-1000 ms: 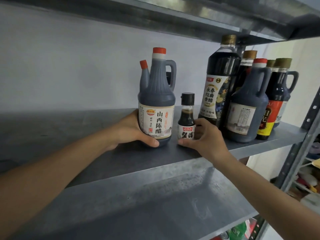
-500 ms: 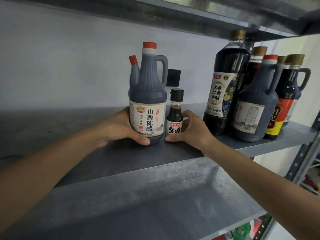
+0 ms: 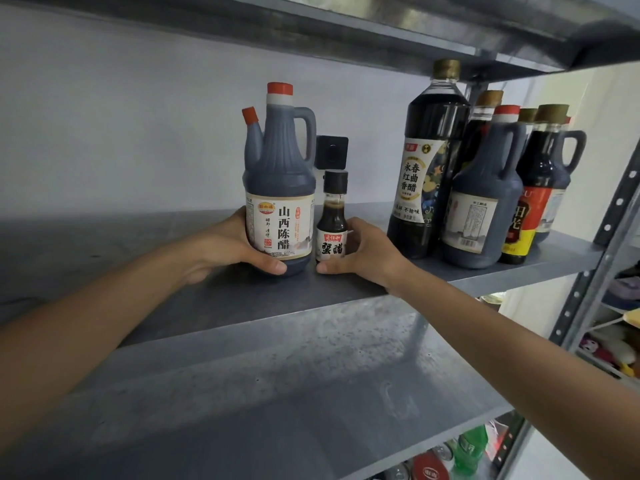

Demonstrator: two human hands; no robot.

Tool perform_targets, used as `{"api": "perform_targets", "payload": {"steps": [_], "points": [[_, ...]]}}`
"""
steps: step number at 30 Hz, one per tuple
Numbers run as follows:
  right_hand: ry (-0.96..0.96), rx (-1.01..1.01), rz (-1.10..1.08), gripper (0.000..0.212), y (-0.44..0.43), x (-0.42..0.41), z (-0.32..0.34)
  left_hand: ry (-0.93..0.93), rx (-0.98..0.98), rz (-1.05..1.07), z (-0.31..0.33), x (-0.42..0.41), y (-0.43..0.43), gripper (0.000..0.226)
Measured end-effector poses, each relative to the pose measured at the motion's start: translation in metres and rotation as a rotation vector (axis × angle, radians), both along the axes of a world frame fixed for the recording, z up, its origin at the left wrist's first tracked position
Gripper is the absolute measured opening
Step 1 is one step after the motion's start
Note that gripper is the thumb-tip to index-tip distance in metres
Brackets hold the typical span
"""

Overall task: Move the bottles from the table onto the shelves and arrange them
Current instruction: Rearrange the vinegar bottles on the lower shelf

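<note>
A large dark vinegar jug point(image 3: 278, 174) with a red cap and a handle stands upright on the grey shelf point(image 3: 221, 292). My left hand point(image 3: 228, 247) grips its base from the left, thumb across the front. Touching the jug's right side stands a small black-capped vinegar bottle point(image 3: 331, 223). My right hand point(image 3: 363, 252) wraps round it from the right, thumb at its foot. Both bottles rest on the shelf.
Several tall dark bottles point(image 3: 427, 161) and handled jugs point(image 3: 483, 202) crowd the right end of the same shelf. A black device point(image 3: 332, 152) is fixed to the wall behind. The upper shelf point(image 3: 346, 26) hangs close overhead. Cans point(image 3: 429, 469) show on a lower level; a perforated post point(image 3: 609, 216) stands at right.
Both hands slid the jug and the small bottle leftward along the shelf, away from the group at the right. The gap between them and the tall bottle has widened.
</note>
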State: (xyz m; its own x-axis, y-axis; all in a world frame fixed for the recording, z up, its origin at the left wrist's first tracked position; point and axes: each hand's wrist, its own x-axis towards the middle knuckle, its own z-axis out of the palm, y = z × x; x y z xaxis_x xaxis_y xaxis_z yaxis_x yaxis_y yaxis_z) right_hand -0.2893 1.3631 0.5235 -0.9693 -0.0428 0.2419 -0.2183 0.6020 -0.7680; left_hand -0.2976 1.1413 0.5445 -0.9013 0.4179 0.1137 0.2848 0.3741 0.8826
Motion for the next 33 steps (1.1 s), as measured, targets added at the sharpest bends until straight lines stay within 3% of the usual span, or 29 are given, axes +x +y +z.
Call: {"api": "perform_targets", "payload": {"steps": [5, 9, 11, 15, 21, 33], "points": [[0.097, -0.021, 0.005, 0.065, 0.020, 0.019, -0.003, -0.004, 0.219, 0.069, 0.004, 0.001, 0.004, 0.114], [0.467, -0.169, -0.370, 0.057, 0.043, 0.027, -0.015, 0.064, 0.281, 0.113, 0.004, 0.002, 0.006, 0.110], [0.552, -0.193, -0.508, 0.060, 0.050, 0.023, -0.016, 0.075, 0.279, 0.116, 0.003, 0.003, 0.007, 0.109], [0.546, -0.213, -0.563, 0.081, 0.051, 0.009, -0.011, 0.081, 0.262, 0.121, 0.005, 0.005, 0.007, 0.117], [0.554, -0.093, -0.670, 0.090, 0.043, -0.004, -0.009, 0.090, 0.274, 0.141, 0.003, 0.003, 0.009, 0.110], [0.533, 0.056, -0.718, 0.086, 0.041, -0.013, -0.001, 0.079, 0.308, 0.153, -0.002, -0.004, 0.011, 0.108]]}}
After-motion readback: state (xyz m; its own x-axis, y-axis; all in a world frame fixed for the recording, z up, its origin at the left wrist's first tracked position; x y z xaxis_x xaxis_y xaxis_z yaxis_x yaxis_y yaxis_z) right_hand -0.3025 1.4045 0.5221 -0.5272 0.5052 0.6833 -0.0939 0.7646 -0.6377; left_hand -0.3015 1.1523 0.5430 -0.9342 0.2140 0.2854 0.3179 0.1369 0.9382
